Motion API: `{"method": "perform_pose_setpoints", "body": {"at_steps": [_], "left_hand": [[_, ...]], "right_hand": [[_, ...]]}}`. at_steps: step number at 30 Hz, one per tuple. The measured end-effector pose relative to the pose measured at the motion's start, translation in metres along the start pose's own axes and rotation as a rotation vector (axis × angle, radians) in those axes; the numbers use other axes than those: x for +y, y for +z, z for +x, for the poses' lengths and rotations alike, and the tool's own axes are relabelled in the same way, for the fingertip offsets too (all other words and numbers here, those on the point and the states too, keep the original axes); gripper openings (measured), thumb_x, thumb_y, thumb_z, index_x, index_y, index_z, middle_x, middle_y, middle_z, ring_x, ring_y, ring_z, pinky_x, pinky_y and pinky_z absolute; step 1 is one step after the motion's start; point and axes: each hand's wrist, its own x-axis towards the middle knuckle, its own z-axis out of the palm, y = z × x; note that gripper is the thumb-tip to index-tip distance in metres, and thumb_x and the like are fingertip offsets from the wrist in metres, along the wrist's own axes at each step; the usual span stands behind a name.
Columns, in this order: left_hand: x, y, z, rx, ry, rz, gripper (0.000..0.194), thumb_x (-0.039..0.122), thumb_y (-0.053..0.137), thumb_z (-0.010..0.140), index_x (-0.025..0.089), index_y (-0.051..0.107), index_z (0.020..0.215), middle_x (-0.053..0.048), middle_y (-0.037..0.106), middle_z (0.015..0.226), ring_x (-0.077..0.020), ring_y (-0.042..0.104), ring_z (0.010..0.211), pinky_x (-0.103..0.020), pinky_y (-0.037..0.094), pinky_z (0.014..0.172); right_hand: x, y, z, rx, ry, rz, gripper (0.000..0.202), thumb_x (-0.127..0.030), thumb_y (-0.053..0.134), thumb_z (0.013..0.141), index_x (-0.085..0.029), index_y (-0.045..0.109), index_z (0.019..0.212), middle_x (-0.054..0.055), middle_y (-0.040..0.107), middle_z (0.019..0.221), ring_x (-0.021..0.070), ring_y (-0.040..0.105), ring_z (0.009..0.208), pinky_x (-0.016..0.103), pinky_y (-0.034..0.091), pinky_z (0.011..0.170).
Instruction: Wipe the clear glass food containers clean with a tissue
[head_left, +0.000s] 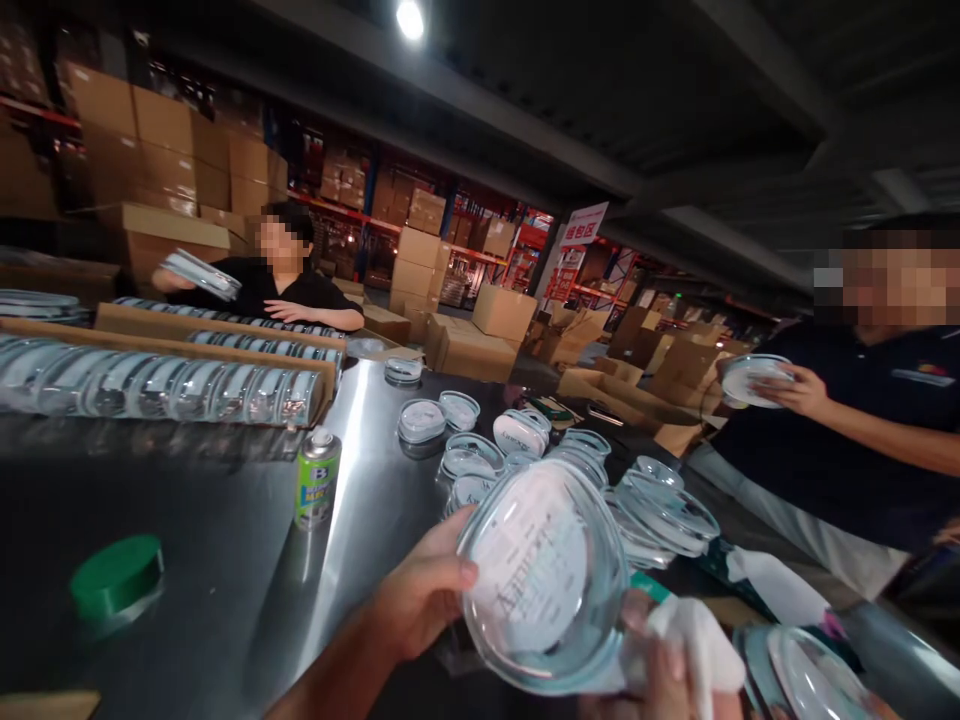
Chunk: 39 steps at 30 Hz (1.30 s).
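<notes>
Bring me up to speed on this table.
The wearer's left hand holds a clear container with a printed label, while the right hand holds a white cloth at its edge. More containers sit beyond on the metal table, where a green can stands upright. On the right, a co-worker also holds a similar piece.

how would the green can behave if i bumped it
It would probably tip fairly easily: the can stands upright and is taller than wide. Once down, it might roll, given its round body and the smooth-looking, shiny table. Its weight is hard to judge, since its contents are hidden.
</notes>
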Motion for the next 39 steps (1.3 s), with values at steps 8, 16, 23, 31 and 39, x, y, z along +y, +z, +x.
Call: {"method": "perform_pose_setpoints", "body": {"at_steps": [8, 16, 23, 31, 39], "left_hand": [[0.009, 0.004, 0.0, 0.031, 0.197, -0.04, 0.061, 0.021, 0.065, 0.067, 0.019, 0.058, 0.127, -0.009, 0.071, 0.111, -0.0303, 0.064, 0.108, -0.039, 0.051, 0.089], [0.002, -0.009, 0.003, 0.02, 0.261, -0.073, 0.068, 0.026, 0.065, 0.067, 0.019, 0.053, 0.134, -0.009, 0.074, 0.102, -0.0338, 0.062, 0.112, -0.047, 0.049, 0.095], [0.005, 0.0, 0.0, 0.016, 0.252, 0.021, 0.092, 0.023, 0.074, 0.056, 0.023, 0.041, 0.142, -0.011, 0.068, 0.119, -0.0374, 0.058, 0.118, -0.048, 0.049, 0.095], [0.009, 0.015, -0.003, 0.093, 0.309, 0.079, 0.107, 0.021, 0.076, 0.055, 0.029, 0.025, 0.149, -0.009, 0.049, 0.144, -0.0384, 0.043, 0.133, -0.048, 0.044, 0.102], [0.009, 0.012, -0.002, 0.119, 0.347, 0.052, 0.095, 0.019, 0.066, 0.06, 0.028, 0.03, 0.147, -0.007, 0.056, 0.138, -0.0371, 0.046, 0.131, -0.049, 0.045, 0.102]], "right_hand": [[0.001, 0.026, -0.006, -0.019, 0.444, 0.103, 0.032, -0.029, 0.077, 0.07, -0.016, 0.07, 0.098, 0.002, 0.071, 0.075, 0.0141, 0.065, 0.063, 0.023, 0.055, 0.058], [-0.013, 0.048, -0.009, -0.021, 0.587, 0.213, 0.039, -0.03, 0.076, 0.068, -0.018, 0.069, 0.105, 0.003, 0.072, 0.08, 0.0143, 0.066, 0.064, 0.023, 0.055, 0.059], [-0.003, 0.044, 0.0, -0.121, 0.526, 0.196, 0.036, -0.032, 0.075, 0.071, -0.018, 0.067, 0.103, 0.001, 0.07, 0.08, 0.0139, 0.065, 0.067, 0.024, 0.054, 0.063], [0.009, 0.05, 0.008, -0.158, 0.656, 0.258, 0.041, -0.03, 0.077, 0.067, -0.019, 0.067, 0.105, 0.0, 0.07, 0.081, 0.014, 0.064, 0.065, 0.027, 0.054, 0.064], [0.011, 0.058, 0.009, -0.17, 0.738, 0.247, 0.049, -0.032, 0.081, 0.06, -0.018, 0.067, 0.105, 0.002, 0.072, 0.082, 0.0189, 0.066, 0.067, 0.038, 0.056, 0.073]]}}
